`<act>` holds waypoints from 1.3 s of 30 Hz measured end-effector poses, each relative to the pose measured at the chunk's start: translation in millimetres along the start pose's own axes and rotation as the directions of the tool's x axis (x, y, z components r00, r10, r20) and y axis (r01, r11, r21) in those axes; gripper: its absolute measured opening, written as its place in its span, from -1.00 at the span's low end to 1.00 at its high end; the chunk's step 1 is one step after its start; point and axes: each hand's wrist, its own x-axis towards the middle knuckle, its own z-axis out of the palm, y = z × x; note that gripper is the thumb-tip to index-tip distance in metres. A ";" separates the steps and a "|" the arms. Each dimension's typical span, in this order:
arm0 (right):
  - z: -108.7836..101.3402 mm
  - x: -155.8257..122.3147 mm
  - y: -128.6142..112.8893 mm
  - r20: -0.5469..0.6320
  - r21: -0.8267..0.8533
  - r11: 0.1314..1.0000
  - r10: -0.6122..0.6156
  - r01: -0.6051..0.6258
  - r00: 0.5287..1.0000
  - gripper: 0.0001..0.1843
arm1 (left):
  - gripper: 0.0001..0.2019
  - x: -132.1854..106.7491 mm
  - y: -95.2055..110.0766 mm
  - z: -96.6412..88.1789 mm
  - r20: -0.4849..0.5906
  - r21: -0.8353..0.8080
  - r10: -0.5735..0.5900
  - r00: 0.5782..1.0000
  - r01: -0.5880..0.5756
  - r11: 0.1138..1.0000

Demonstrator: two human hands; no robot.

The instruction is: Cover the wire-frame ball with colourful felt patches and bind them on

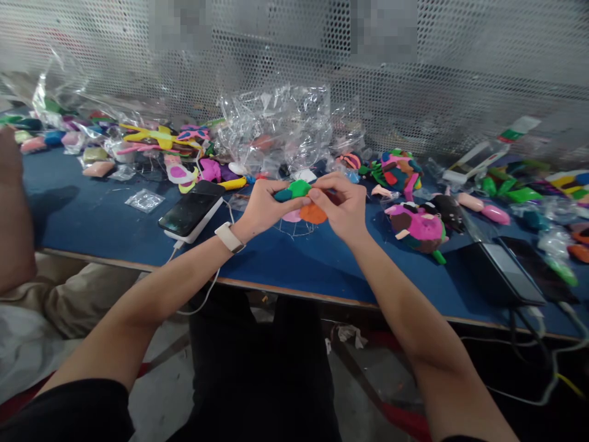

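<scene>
Both my hands meet over the blue table (92,221). My left hand (264,205), with a white band on its wrist, is closed round a green and teal lump of modelling clay (294,190). My right hand (343,205) pinches the same clay from the right side; an orange piece (313,213) and a pink piece (292,216) show just below the fingers. Under the hands a clear plastic cup-like shape rests on the table.
A phone on a white power bank (191,212) lies left of my hands, a second phone (506,270) at right. Crumpled clear plastic (280,123) stands behind. Coloured clay figures (421,227) and scraps litter the table. Another person's arm (13,209) is at far left.
</scene>
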 end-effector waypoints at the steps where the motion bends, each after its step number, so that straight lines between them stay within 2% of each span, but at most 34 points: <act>1: -0.2 0.8 0.1 0.011 0.008 1.000 0.026 -0.027 1.000 -0.58 | -0.25 -0.1 0.1 -0.1 -0.001 0.005 -0.004 1.000 0.004 1.000; 5: -2.4 2.9 -1.5 0.064 0.043 0.989 0.139 -0.142 0.988 -0.48 | -0.25 -0.2 0.2 -0.8 0.007 0.015 -0.023 1.000 0.023 1.000; 10: -7.1 4.9 -0.7 0.160 0.164 0.953 0.228 -0.254 0.960 -0.44 | -0.26 -0.2 0.7 -1.3 -0.005 0.006 -0.095 0.995 0.095 0.995; 18: -7.0 7.0 5.2 0.189 0.307 0.865 0.353 -0.396 0.916 -0.53 | -0.26 -1.3 -2.6 -1.3 -0.026 -0.007 -0.109 0.994 0.108 0.994; 27: -5.5 6.0 -3.8 0.189 0.213 0.911 0.317 -0.354 0.929 -0.53 | -0.26 -0.9 -4.6 -1.2 0.009 -0.016 -0.091 0.996 0.091 0.996; 33: -5.6 7.0 -7.1 0.174 0.213 0.923 0.287 -0.320 0.942 -0.52 | -0.28 0.1 -6.2 -3.3 0.031 0.011 -0.106 0.994 0.105 0.994; 39: -7.8 5.4 -4.5 0.247 0.174 0.931 0.276 -0.322 0.929 -0.54 | -0.19 1.1 -7.3 -2.6 0.011 -0.032 -0.154 0.988 0.154 0.988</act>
